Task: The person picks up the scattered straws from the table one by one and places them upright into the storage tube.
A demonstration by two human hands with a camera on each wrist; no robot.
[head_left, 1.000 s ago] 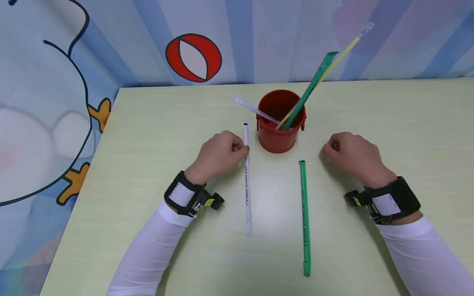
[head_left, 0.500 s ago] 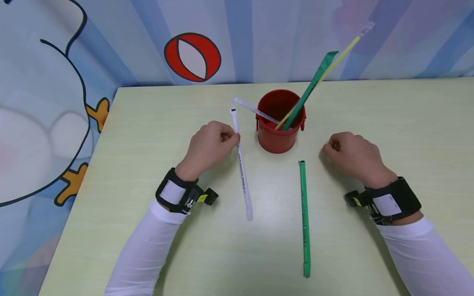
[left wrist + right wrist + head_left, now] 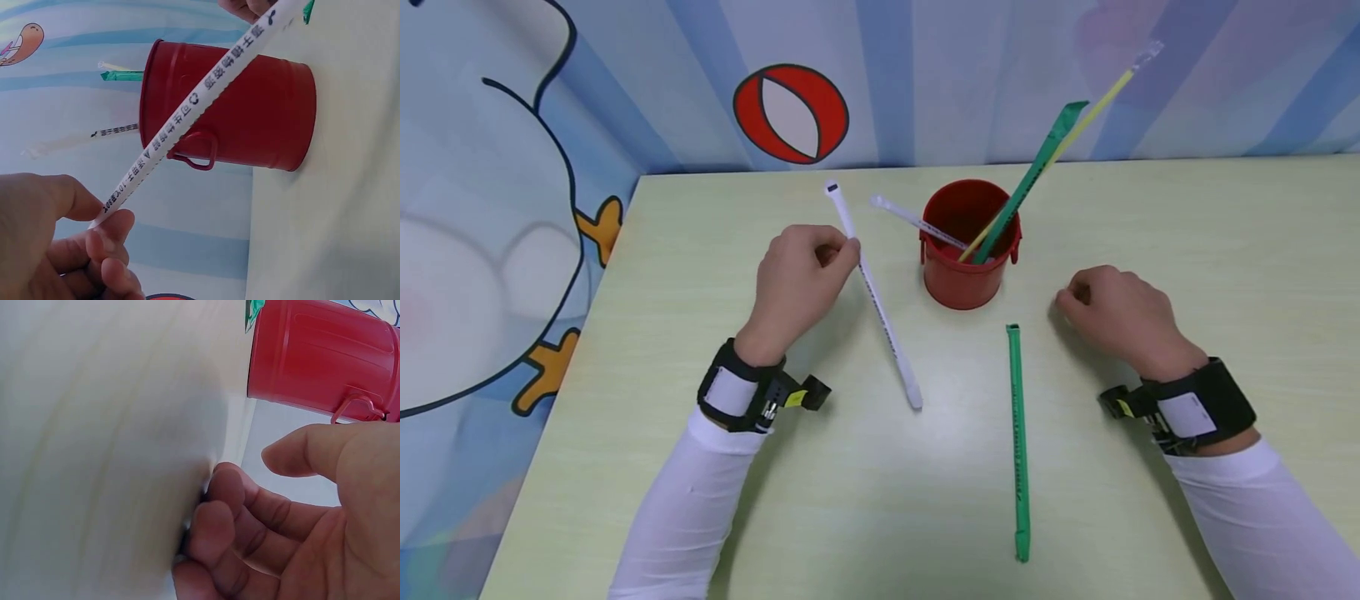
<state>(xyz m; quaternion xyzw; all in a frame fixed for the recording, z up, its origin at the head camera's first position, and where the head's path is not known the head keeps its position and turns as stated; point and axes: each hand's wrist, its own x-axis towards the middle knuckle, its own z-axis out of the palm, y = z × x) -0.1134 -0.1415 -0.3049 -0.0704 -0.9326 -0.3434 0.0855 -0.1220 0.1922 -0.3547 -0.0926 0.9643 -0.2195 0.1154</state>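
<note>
My left hand (image 3: 801, 279) pinches a white wrapped straw (image 3: 887, 329) between thumb and index finger, toward its far end. The straw tilts up to the left, left of the red bucket (image 3: 962, 287); in the left wrist view its printed wrapper (image 3: 187, 115) crosses in front of the bucket. Inside the bucket lean a green wrapped straw (image 3: 1037, 167), a yellow straw (image 3: 1093, 112) in a clear sleeve and another white wrapped straw (image 3: 917, 221). My right hand (image 3: 1120, 317) rests on the table right of the bucket, fingers loosely curled, nothing in them.
Another green wrapped straw (image 3: 1018, 442) lies on the pale wooden table (image 3: 865, 517) between my forearms, in front of the bucket. Behind the table's far edge stands a blue striped wall (image 3: 962, 83) with a printed red ball (image 3: 791, 113).
My left hand has moved up and left with the white wrapped straw, which has swung from nearly straight to a slant and come up off the table. My right hand stays put.
</note>
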